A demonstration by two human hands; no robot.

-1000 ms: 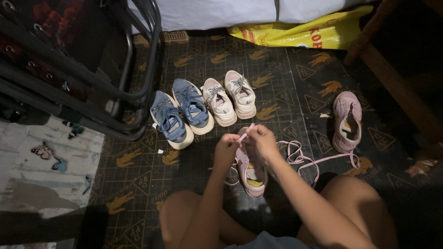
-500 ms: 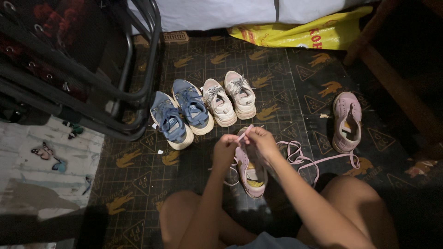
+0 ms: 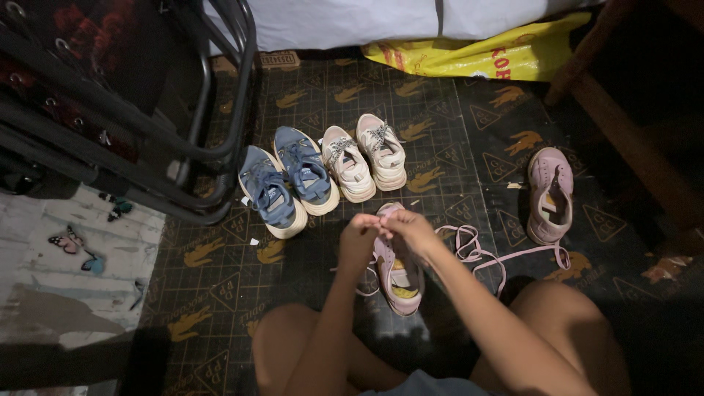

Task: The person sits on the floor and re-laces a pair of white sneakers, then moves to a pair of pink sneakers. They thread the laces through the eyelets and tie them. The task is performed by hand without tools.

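Head view: pink shoe (image 3: 398,273) beneath both hands (image 3: 385,231).

hands hide the pink shoe's (image 3: 398,268) toe; yellow bag (image 3: 477,53) partly cut off

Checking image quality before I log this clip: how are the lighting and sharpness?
Head view: dim and uneven, the right side and lower edge falling into deep shadow; the pink shoe under the left hand and right hand is murky, fingertips slightly soft; the yellow bag shows mild sheen.
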